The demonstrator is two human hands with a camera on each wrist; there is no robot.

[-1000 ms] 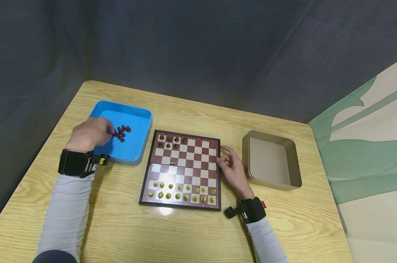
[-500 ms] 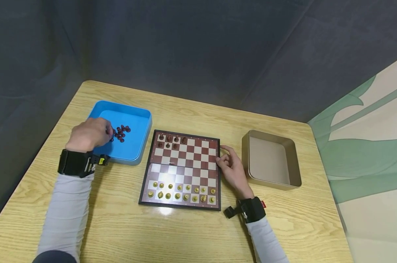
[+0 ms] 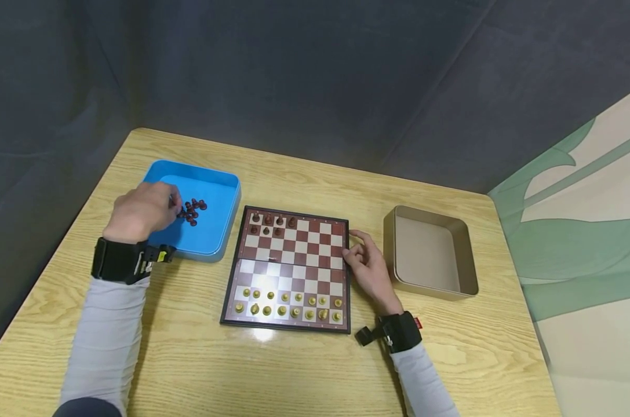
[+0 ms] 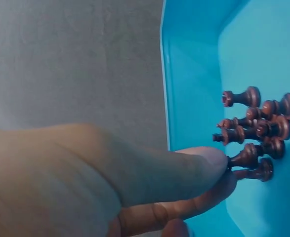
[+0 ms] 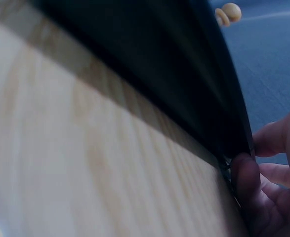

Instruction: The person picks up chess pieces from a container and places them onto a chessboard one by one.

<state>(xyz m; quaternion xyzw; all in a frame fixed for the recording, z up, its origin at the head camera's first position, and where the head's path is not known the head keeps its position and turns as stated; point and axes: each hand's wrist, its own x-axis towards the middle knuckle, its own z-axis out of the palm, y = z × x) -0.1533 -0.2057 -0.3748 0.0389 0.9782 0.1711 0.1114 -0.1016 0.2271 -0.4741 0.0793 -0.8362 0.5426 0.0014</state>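
My left hand (image 3: 145, 211) reaches into a blue tray (image 3: 226, 231) on the left. In the left wrist view its thumb and forefinger pinch the narrow end of a dark red chess piece (image 4: 245, 157). Several other dark red pieces (image 4: 278, 129) lie jumbled beside it on the tray floor. My right hand (image 3: 369, 269) holds the right edge of a chessboard (image 3: 304, 255), its thumb over the rim and a finger against the side. Gold pieces (image 3: 281, 311) stand in two rows along the board's near side. Several dark red pieces (image 3: 269, 220) stand at its far left corner.
An empty beige metal box (image 3: 429, 249) stands right of the board, close to my right hand. The wooden table (image 3: 273, 373) ends at a dark curtain (image 3: 315, 87) at the back. A green and cream patterned cloth (image 3: 581, 249) hangs at the right.
My left hand's fingers have shifted slightly among the dark red pieces in the tray, and a piece at the fingertips has moved. The right hand and the board stay put.
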